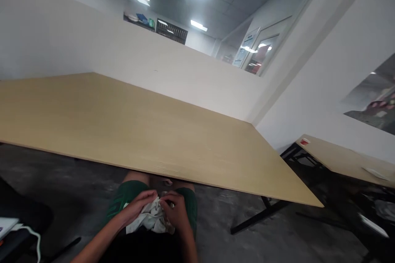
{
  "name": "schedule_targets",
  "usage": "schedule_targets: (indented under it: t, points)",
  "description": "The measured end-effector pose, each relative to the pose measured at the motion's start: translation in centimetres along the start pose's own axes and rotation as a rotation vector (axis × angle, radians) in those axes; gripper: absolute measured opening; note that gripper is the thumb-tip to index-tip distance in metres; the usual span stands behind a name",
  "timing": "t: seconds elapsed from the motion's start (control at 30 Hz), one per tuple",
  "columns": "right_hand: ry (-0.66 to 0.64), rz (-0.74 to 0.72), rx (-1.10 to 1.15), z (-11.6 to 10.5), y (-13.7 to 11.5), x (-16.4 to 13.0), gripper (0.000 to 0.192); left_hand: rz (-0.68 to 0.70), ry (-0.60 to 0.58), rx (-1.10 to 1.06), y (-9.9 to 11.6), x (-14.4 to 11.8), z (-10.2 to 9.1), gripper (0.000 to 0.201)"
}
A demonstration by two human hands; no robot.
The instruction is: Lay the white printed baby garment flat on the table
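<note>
Head camera: a seated person works a crumpled white cloth (153,216) in the lap, below the near edge of a long, pale wooden table (148,131) that fills the middle of the view. The left hand (138,206) grips the cloth's left side, fingers curled together and pinched onto the fabric; the right hand (175,209) meets it from the other side, fingers likewise closed on a fold. The two hands nearly touch at the top of the bundle, a hold that gathers the loose fabric so it cannot slide off the knees. The cloth rests on green shorts (123,199), with bare knees tucked just under the table's edge. Whether it is one piece of fabric or several is hard to tell, since it sits small and low in the view.

A white partition wall (92,41) backs the table. To the right stands a second table (339,158) on a black frame, with a small red item (304,141) near its corner. A white cable (32,236) trails at lower left over the grey floor (61,181).
</note>
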State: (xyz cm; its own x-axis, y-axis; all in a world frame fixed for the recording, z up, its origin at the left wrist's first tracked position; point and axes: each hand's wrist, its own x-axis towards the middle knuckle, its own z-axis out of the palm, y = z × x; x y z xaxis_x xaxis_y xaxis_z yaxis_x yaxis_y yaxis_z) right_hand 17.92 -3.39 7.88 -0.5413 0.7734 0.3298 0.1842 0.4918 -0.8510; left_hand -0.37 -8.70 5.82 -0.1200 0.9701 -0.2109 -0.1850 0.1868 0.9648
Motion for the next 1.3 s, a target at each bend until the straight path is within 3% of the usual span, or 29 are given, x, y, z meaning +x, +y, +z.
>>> schedule_targets:
  t: [0.2, 0.33, 0.5, 0.8, 0.93, 1.1, 1.3]
  points:
    - [0.032, 0.057, 0.123, 0.0, -0.4, 0.4, 0.019, 0.082, -0.035, -0.085, 0.2, -0.3, 0.2, 0.054]
    - [0.047, 0.085, 0.11, -0.4, -0.6, 0.6, 0.017, 0.188, -0.145, 0.081, 2.3, -0.2, -0.5, 0.05]
    - [0.02, 0.073, -0.032, -0.5, -1.7, 0.8, 0.011, 0.272, -0.195, 0.343, 4.2, -0.4, -0.8, 0.043]
    - [-0.034, 0.049, -0.219, -0.2, -2.9, 1.0, 0.007, 0.304, -0.086, 0.705, 5.3, -1.5, -1.1, 0.013]
    - [-0.048, 0.03, -0.209, 0.1, -3.2, 1.0, 0.011, 0.297, -0.097, 0.68, 5.4, -1.1, -1.3, 0.011]
    - [-0.057, -0.023, -0.069, -0.3, -3.7, 1.1, 0.004, 0.257, -0.238, 0.495, 5.7, -0.6, -2.1, 0.025]
    - [-0.088, -0.028, 0.056, -0.3, -4.6, 1.3, 0.012, 0.223, -0.331, 0.334, 5.8, -1.1, -2.7, 0.03]
